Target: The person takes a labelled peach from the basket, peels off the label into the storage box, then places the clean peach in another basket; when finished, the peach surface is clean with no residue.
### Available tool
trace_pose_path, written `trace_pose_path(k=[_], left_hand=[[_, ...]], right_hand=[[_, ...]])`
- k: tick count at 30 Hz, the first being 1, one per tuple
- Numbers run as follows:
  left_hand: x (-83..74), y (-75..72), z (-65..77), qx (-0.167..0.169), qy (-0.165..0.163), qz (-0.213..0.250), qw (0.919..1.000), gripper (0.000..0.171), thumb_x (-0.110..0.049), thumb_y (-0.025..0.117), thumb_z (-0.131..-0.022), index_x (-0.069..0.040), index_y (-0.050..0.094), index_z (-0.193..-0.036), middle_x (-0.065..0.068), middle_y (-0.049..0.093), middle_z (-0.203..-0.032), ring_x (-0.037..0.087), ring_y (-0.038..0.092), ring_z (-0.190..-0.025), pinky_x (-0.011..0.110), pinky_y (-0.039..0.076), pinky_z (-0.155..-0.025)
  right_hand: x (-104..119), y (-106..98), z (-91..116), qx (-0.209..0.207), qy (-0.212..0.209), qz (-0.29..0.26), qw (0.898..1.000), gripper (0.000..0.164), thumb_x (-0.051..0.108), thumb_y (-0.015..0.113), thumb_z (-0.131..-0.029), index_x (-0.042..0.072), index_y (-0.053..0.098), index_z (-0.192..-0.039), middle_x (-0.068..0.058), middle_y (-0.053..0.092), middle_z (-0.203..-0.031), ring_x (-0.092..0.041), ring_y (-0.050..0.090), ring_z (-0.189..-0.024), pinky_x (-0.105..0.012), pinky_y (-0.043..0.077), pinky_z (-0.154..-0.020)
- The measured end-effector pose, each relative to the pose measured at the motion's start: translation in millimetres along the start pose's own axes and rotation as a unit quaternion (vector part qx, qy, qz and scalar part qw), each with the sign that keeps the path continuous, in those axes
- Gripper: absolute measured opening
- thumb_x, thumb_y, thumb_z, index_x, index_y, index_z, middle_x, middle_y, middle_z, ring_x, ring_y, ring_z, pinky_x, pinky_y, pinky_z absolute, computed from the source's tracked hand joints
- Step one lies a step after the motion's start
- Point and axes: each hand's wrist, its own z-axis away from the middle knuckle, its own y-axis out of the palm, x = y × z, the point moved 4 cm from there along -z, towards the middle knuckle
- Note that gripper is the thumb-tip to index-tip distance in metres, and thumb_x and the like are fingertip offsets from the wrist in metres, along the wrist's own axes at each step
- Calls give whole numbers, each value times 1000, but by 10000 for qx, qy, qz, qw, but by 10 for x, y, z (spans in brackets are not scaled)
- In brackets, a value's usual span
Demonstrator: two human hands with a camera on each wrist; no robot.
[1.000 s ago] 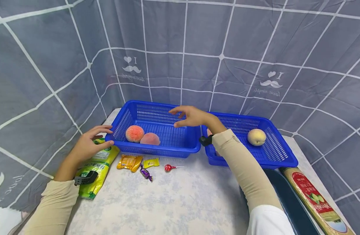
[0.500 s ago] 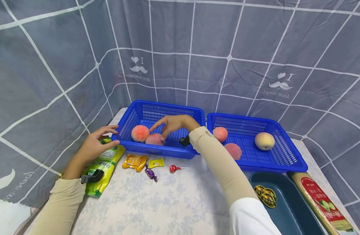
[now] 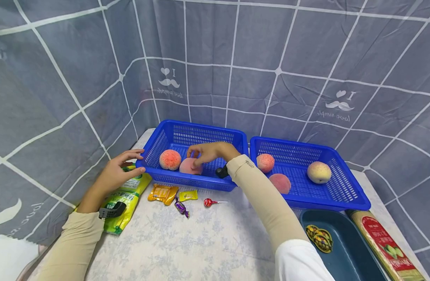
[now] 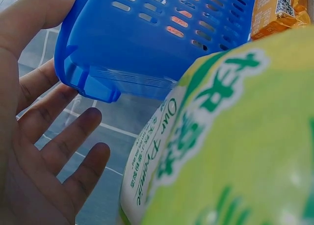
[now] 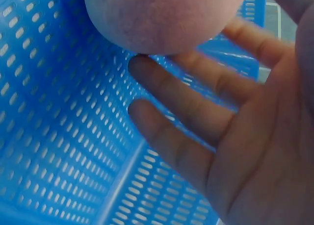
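Observation:
In the head view my right hand (image 3: pixel 206 153) reaches into the left blue basket (image 3: pixel 187 180) and grips a pink peach (image 3: pixel 187 167) from above. In the right wrist view its fingers (image 5: pixel 181 107) stretch beneath the peach (image 5: pixel 164 19). Beside it lies an orange-red peach (image 3: pixel 170 160). My left hand (image 3: pixel 113 175) rests at the basket's left end. The left wrist view shows its thumb at the basket rim (image 4: pixel 73 26) and the other fingers spread fairly straight behind the corner. Below this hand lies a yellow-green printed bag (image 3: pixel 125 199).
A second blue basket (image 3: pixel 327 205) on the right contains an orange-red peach (image 3: pixel 265 162), a pink peach (image 3: pixel 280 183) and a pale peach (image 3: pixel 319 172). Several wrapped sweets (image 3: pixel 163 194) and a lollipop (image 3: pixel 208 202) lie in front. A dark tray (image 3: pixel 345 234) and a long printed package (image 3: pixel 385 244) sit front right.
My right hand has moved left and down into the left basket and taken hold of the pink peach, which has shifted slightly right from its neighbour. My left hand stays at the basket corner.

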Motion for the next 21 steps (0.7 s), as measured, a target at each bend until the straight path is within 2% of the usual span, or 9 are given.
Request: trace_pose_path(k=[3, 5, 8, 10, 12, 15, 18, 21], left_hand=[[-18, -2, 1, 10, 0, 45, 10000, 33, -12, 78, -91, -5, 66, -121, 13, 55, -144, -2, 49, -119, 37, 50, -91], [-29, -2, 3, 17, 11, 80, 10000, 32, -12, 77, -91, -5, 66, -120, 13, 55, -144, -3, 49, -119, 36, 51, -90], [-38, -1, 10, 27, -19, 118, 9999, 32, -12, 77, -92, -5, 66, -120, 12, 55, -144, -2, 50, -119, 38, 51, -91], [-29, 1, 11, 43, -43, 99, 9999, 32, -13, 77, -92, -5, 65, -121, 12, 54, -145, 1, 50, -120, 41, 51, -91], [-13, 2, 7, 47, -68, 87, 9999, 33, -13, 77, -92, -5, 65, -122, 11, 54, -145, 3, 51, -120, 43, 51, -92], [-9, -3, 1, 31, -44, 101, 9999, 33, -13, 77, -92, -5, 65, -122, 12, 54, -145, 1, 51, -119, 44, 51, -91], [-4, -10, 3, 20, 7, 161, 9999, 33, -11, 77, -91, -5, 66, -122, 13, 54, -145, -3, 50, -118, 41, 51, -90], [-2, -12, 14, 23, 33, 222, 9997, 33, -10, 77, -91, -4, 66, -122, 13, 55, -144, 0, 52, -118, 38, 51, -89]], right_hand=[[-21, -53, 9, -444, 103, 235, 9987, 37, 25, 58, -103, 13, 49, -138, -12, 59, -126, -23, 58, -110, -35, 49, -92], [-11, -97, 2, -862, -91, 397, 9954, 32, 19, 58, -104, 11, 52, -134, -13, 59, -124, -24, 57, -110, -35, 48, -91], [34, -135, -17, -1331, -538, 731, 9869, 17, 6, 59, -101, 8, 60, -118, -13, 59, -114, -24, 53, -106, -33, 45, -89], [61, -143, -29, -1469, -711, 847, 9830, 9, 1, 58, -100, 6, 64, -106, -11, 58, -108, -23, 52, -103, -33, 43, -88], [74, -138, -31, -1466, -680, 864, 9831, 9, 4, 57, -101, 7, 66, -102, -7, 59, -105, -20, 51, -100, -32, 43, -87], [67, -130, -28, -1282, -483, 700, 9881, 14, 11, 61, -101, 8, 66, -114, -6, 59, -114, -18, 52, -104, -30, 44, -90], [45, -113, -25, -980, -265, 567, 9932, 40, 13, 72, -95, 8, 58, -132, -6, 56, -127, -18, 50, -114, -30, 43, -98], [29, -109, -37, -816, -141, 539, 9951, 57, 14, 80, -88, 8, 52, -137, -7, 53, -131, -18, 48, -118, -30, 40, -102]])
